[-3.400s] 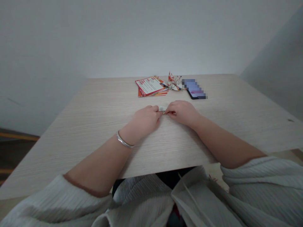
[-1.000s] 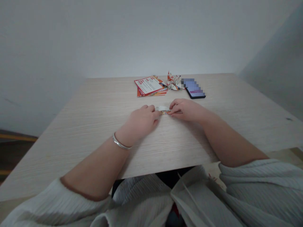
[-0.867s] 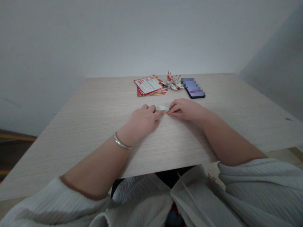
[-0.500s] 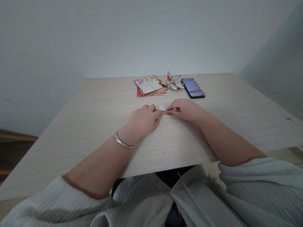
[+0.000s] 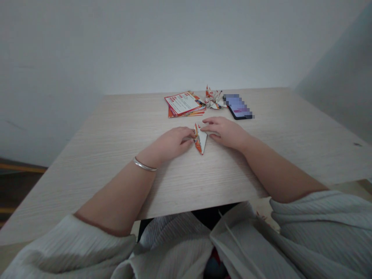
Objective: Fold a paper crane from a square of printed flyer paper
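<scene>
A small folded piece of paper, white with orange print, lies on the table as a narrow diamond, one point towards me. My left hand, with a silver bangle at the wrist, is at the paper's left edge. Its fingertips touch that edge, and a gap shows between thumb and fingers. On the other side, my right hand has its fingers spread, one fingertip at the paper's upper right edge. Neither hand grips the paper.
Behind the hands, a stack of printed sheets lies on the pale wooden table. Beside it sit folded paper pieces with pointed tips. A phone with a blurred screen lies to their right. A wall stands behind the table.
The paper was mostly covered by both hands and pinched sideways; now it shows as an upright diamond. My hands have loosened and drawn apart, the left slightly leftward.
</scene>
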The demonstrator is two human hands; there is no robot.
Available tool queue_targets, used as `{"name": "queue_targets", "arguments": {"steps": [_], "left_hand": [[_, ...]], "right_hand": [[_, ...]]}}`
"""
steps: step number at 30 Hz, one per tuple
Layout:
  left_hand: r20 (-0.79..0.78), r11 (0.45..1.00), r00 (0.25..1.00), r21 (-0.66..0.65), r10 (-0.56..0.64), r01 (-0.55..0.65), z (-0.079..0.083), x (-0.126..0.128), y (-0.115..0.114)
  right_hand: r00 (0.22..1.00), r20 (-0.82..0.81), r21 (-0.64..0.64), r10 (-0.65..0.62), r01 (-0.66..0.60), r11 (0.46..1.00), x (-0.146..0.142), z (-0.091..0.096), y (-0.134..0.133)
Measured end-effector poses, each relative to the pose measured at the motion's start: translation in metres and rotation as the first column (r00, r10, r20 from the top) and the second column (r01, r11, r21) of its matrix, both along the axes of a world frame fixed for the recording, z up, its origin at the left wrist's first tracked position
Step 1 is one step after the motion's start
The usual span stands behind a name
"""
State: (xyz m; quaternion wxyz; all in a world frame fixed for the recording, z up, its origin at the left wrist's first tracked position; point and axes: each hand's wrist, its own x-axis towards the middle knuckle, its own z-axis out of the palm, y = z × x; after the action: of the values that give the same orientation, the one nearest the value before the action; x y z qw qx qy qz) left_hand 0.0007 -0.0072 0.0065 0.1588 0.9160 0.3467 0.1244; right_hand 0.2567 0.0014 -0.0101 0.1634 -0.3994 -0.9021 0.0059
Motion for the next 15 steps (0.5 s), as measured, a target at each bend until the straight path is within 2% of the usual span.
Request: {"name": "queue_targets", "arguments": {"steps": [4,11,15], "left_hand": [[0.025,0.999,1.0,0.031,-0.012,0.011,-0.003,0.003,-0.001],[-0.031,0.984,0.996,0.163,0.084,-0.078,-0.006,0.0,0.0],[-0.044,0.971,0.997,0.233,0.061,-0.049,-0.01,-0.003,0.005]], "right_hand": [[0.999,0.042,0.019,0.028,-0.029,0.999,-0.004,0.001,0.0],[0.98,0.092,0.111,0.176,-0.186,0.976,-0.011,0.005,-0.001],[0.978,0.135,0.133,0.162,-0.18,0.975,-0.019,0.008,-0.008]]}}
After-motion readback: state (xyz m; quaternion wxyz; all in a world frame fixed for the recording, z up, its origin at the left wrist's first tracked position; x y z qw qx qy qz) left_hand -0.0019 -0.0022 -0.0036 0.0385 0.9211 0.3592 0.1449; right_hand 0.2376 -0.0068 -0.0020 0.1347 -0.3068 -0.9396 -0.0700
